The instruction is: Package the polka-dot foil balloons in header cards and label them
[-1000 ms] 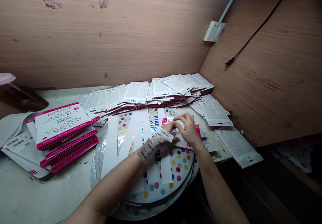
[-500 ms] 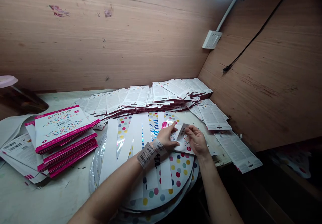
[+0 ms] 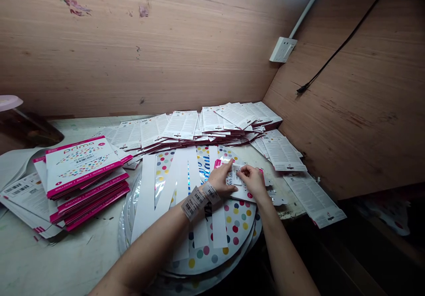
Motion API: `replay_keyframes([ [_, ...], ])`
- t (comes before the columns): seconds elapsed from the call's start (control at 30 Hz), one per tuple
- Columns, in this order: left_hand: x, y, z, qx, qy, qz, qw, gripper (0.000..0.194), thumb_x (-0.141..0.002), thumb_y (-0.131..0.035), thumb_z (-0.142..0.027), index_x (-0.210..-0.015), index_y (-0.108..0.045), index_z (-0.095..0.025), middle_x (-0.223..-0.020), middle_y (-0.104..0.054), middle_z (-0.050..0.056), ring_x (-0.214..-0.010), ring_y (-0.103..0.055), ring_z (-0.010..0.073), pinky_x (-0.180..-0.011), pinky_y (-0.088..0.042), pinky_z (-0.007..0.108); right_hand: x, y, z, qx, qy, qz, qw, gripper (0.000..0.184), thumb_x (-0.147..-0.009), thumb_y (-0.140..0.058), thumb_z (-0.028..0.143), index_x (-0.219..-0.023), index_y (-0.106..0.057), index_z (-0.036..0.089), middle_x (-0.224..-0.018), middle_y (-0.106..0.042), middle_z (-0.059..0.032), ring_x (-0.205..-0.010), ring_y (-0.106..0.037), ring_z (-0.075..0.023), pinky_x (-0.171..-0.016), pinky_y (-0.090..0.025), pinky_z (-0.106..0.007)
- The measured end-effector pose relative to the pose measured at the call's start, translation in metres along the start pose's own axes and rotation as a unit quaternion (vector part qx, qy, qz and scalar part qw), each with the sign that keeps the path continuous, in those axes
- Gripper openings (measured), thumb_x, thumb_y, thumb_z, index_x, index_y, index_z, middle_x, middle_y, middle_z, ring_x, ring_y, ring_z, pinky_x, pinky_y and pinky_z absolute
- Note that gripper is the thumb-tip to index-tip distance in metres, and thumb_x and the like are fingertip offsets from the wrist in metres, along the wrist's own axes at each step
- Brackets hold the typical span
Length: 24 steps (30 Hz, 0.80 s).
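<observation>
A white and pink balloon packet [image 3: 245, 194] lies over the dotted foil balloons [image 3: 232, 225]. My left hand [image 3: 221, 181] grips its left side, thumb on top. With fingertips pinched together, my right hand [image 3: 254, 181] holds the edge of a small barcode sticker [image 3: 236, 174] against the packet's front. Part of the sticker is hidden behind my fingers. More barcode stickers [image 3: 195, 202] cling around my left wrist. White paper strips [image 3: 179, 185] lie across the foil balloons under my left forearm.
A stack of pink-edged packets [image 3: 83, 167] stands at the left, by a lidded jar of dark liquid [image 3: 26, 127]. White packets [image 3: 181, 125] pile along the back wall. Some packets [image 3: 315, 200] overhang the right table edge. A black cable [image 3: 341, 43] hangs on the right wall.
My right hand has moved slightly left and down, bringing the barcode sticker from above the packet onto its front. My left hand keeps its grip.
</observation>
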<state>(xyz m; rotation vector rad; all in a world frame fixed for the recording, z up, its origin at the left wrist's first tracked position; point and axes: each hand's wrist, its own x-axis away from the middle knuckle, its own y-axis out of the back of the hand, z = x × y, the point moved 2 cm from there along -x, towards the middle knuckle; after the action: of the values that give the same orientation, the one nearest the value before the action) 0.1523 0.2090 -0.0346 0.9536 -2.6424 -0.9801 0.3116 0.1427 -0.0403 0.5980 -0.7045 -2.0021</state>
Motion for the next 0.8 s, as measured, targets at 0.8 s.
replay_keyframes([
  [0.8, -0.004, -0.008, 0.001, -0.142, -0.059, 0.059, 0.986, 0.078, -0.075, -0.071, -0.045, -0.143, -0.043, -0.021, -0.154, -0.037, 0.011, -0.133, -0.043, 0.0338, -0.109, -0.032, 0.049, 0.091, 0.011, -0.008, 0.278, 0.226, -0.030, 0.933, 0.040, -0.092, -0.054, 0.035, -0.131, -0.058, 0.040, -0.137, -0.052, -0.0078, -0.118, -0.046, -0.0337, -0.092, -0.042, -0.053],
])
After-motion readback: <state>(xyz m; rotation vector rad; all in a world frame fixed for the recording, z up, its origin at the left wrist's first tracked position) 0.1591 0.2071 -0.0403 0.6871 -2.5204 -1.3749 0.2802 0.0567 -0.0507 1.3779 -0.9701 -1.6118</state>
